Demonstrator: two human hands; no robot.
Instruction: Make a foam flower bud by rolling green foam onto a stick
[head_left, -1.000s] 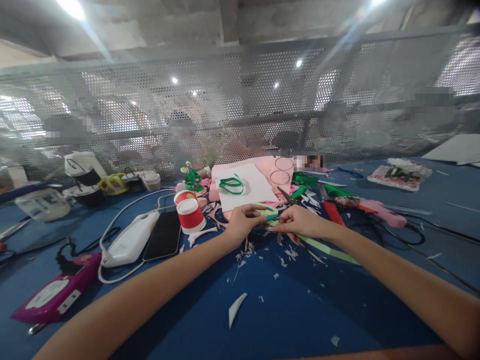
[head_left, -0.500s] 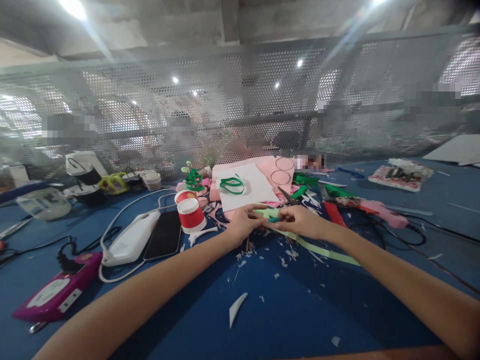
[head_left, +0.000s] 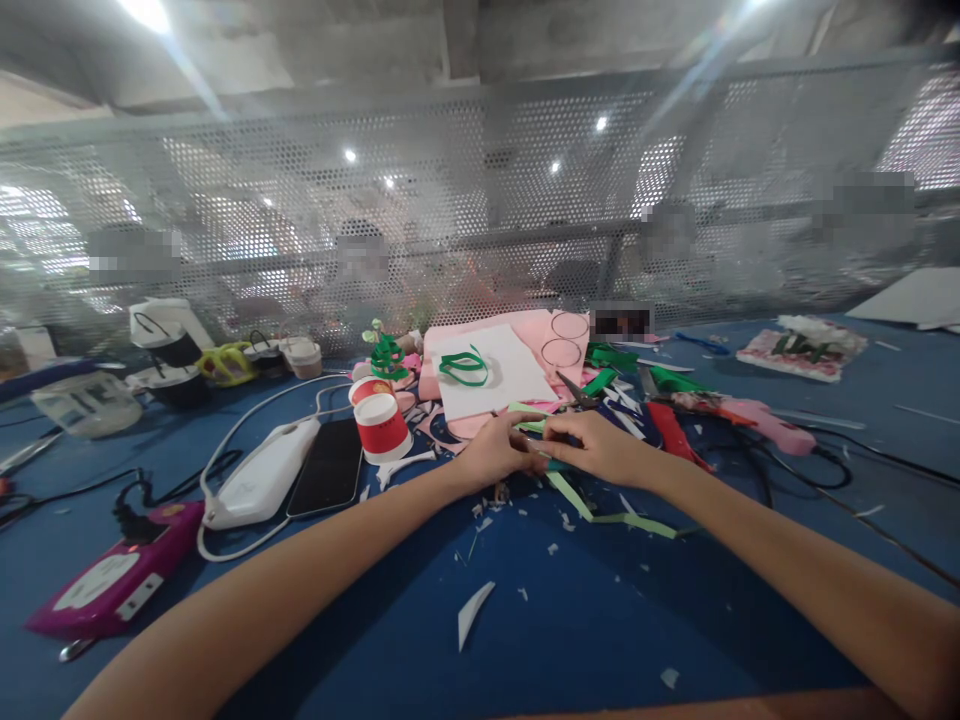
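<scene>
Head view: both hands are brought together over the middle of the desk [head_left: 600,640], fingertips meeting. A light green strip [head_left: 571,497] is pinched in the left hand [head_left: 489,452] and in the right hand [head_left: 596,445]; its upper end shows above the fingers, and its creased tail is draped down onto the desk, towards the right. A small teal piece [head_left: 556,465] is seen at the right fingertips; blurred and mostly covered, so whether it is wrapped by the strip can't be told.

Behind the hands: a white sheet [head_left: 517,375] with a green ribbon loop [head_left: 463,368] laid on it. Scissors [head_left: 574,389] are left just beyond the right hand, amid offcuts. The red cup [head_left: 381,430] and a phone [head_left: 328,468] are placed left of the left hand.

Risks, as judged: the strip could be creased wrongly or torn if it is pulled unevenly, being thin and already kinked. The teal piece could be dropped if the pinch is eased, as little of it seems to be held. The tail could be snagged under the right forearm, or paper scraps [head_left: 474,615] picked up. Fingers could be nicked by the scissors if the right hand is pushed forward.
</scene>
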